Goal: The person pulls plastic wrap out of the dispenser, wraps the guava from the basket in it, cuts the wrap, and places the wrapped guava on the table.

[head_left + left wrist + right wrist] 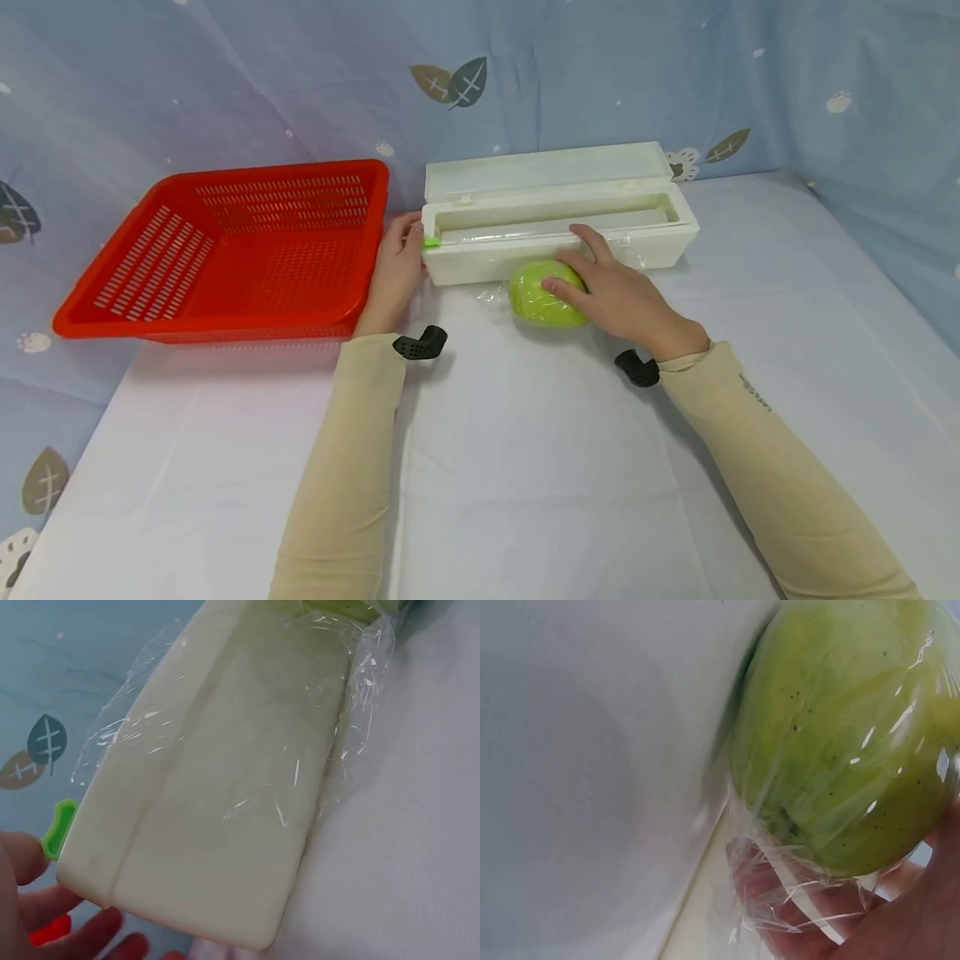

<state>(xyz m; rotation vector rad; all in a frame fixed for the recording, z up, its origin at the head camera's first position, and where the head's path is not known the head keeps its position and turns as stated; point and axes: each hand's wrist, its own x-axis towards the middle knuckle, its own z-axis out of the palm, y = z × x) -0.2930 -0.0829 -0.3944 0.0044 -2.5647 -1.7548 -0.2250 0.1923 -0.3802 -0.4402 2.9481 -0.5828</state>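
Note:
A white cling film dispenser (480, 265) lies with its lid raised and a roll inside. My left hand (396, 271) holds its left end, the thumb close to a green slide cutter (60, 829) and the other fingers against the end wall. My right hand (618, 296) grips a green fruit (542, 296) wrapped in clear film, on the table against the dispenser's front. Its thumb lies on the fruit, while one finger reaches over the dispenser's front edge. Loose cling film (360, 697) bunches around the fruit and along the dispenser. The right wrist view shows dark specks on the fruit's skin (832, 750).
A red plastic basket (247, 321) with slotted walls stands left of the dispenser, close beside my left hand. White cloth (540, 467) covers the table. Behind, a blue patterned curtain (570, 75) hangs near the dispenser's raised lid.

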